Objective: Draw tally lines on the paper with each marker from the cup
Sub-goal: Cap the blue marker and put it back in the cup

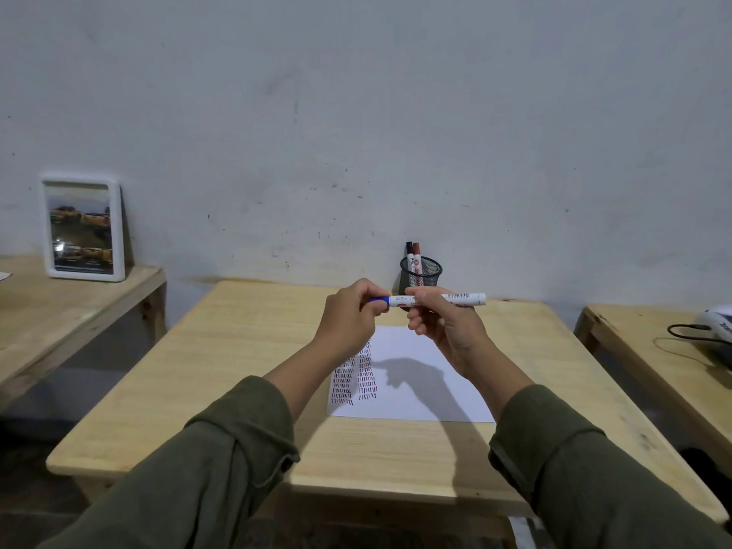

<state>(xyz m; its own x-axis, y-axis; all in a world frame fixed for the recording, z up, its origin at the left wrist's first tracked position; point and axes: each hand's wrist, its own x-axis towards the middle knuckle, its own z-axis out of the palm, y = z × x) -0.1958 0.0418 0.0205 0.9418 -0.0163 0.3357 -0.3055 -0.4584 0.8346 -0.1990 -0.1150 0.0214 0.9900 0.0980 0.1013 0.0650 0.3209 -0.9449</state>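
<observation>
I hold a white marker (459, 299) level above the table, between both hands. My left hand (350, 317) pinches its blue cap (379, 300) at the left end. My right hand (445, 326) grips the white barrel near its middle. Below them lies a white sheet of paper (420, 390) with two columns of short tally lines (356, 376) on its left side. A black mesh cup (420, 273) stands at the table's far edge by the wall, holding a black-capped marker (409, 253) and a red-capped marker (416, 253).
The wooden table (245, 370) has bare wood left of the paper. A lower bench at the left carries a white-framed picture (83, 229) leaning on the wall. Another table at the right holds a white device with a black cable (713, 330).
</observation>
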